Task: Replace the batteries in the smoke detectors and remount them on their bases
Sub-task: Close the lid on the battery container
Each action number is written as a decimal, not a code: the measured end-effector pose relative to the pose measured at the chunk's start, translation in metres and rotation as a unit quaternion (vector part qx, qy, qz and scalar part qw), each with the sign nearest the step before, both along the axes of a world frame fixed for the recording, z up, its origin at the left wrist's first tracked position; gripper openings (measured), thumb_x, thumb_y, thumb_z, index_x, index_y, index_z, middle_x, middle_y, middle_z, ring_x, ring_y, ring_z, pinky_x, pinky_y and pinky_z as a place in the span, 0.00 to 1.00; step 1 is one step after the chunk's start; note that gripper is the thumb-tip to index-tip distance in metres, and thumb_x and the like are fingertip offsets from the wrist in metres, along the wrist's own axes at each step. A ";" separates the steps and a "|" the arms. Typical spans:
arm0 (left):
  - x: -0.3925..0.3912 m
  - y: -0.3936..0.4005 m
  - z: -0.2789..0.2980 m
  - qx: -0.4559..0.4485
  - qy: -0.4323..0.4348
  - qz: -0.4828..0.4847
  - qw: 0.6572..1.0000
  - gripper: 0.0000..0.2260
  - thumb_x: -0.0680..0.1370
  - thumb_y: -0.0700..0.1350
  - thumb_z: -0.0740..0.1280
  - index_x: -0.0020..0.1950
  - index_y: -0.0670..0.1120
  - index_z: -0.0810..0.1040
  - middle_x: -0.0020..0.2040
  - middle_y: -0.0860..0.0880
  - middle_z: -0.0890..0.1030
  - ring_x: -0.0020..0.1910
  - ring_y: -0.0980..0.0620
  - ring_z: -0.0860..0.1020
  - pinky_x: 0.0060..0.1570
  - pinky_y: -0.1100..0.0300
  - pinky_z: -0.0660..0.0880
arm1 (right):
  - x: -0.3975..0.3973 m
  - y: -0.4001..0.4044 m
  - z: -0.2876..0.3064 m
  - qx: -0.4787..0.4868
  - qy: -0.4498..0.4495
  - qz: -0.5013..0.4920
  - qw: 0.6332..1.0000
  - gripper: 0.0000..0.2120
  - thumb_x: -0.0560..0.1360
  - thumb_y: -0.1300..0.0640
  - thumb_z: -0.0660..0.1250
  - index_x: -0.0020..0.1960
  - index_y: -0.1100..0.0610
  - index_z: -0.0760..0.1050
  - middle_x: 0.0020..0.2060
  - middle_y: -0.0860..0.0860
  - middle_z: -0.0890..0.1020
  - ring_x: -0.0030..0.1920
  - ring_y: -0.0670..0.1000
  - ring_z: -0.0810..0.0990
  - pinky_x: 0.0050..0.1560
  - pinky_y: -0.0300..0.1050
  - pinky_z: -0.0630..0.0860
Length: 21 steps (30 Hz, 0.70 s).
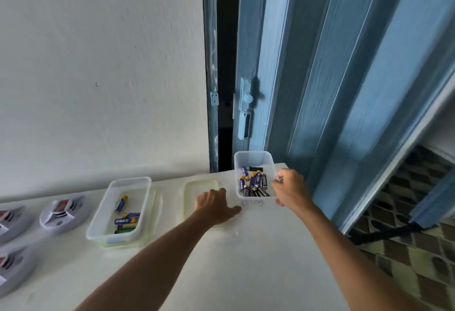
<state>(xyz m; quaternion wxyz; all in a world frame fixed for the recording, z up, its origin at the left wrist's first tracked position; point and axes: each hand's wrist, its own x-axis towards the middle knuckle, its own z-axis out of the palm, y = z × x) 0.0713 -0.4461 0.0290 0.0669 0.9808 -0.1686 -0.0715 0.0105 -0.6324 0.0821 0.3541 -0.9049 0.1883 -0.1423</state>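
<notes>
My right hand (290,187) grips the right rim of a clear plastic tub (253,158) that holds several purple and black batteries (254,182); the tub is tilted and lifted slightly off the table. My left hand (216,206) rests flat on a translucent lid (200,187) lying on the white table (234,273). To the left, a second clear tub (118,209) sits on its own lid with a few blue and green batteries inside. Grey smoke detectors (65,213) lie at the far left, backs up, partly cut off by the frame edge.
A white wall rises behind the table. A blue folding door (320,76) with a latch (246,108) stands at the back right, open a crack. The table's right edge drops to a patterned tiled floor (406,249).
</notes>
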 end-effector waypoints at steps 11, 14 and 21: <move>0.024 0.036 0.100 -0.200 0.041 0.116 0.972 0.12 0.78 0.43 0.60 0.38 0.39 0.73 0.35 0.39 0.79 0.39 0.41 0.83 0.36 0.59 0.74 | -0.005 -0.006 -0.018 0.029 -0.010 -0.012 0.999 0.14 0.70 0.68 0.60 0.32 0.56 0.58 0.27 0.54 0.64 0.26 0.59 0.76 0.24 0.49 0.73; 0.030 0.083 0.132 -0.374 0.094 0.191 0.903 0.06 0.76 0.35 0.61 0.40 0.37 0.75 0.39 0.35 0.81 0.35 0.38 0.83 0.36 0.51 0.82 | 0.000 0.017 -0.031 0.032 -0.008 0.020 0.999 0.16 0.72 0.67 0.61 0.31 0.56 0.59 0.26 0.53 0.67 0.28 0.59 0.76 0.28 0.52 0.77; 0.006 0.147 0.152 -0.524 0.122 0.192 0.821 0.07 0.79 0.34 0.63 0.42 0.36 0.77 0.40 0.37 0.81 0.29 0.44 0.80 0.29 0.52 0.81 | 0.018 0.086 -0.051 0.059 0.008 0.093 0.994 0.09 0.71 0.65 0.62 0.33 0.63 0.67 0.28 0.61 0.75 0.30 0.63 0.81 0.26 0.54 0.76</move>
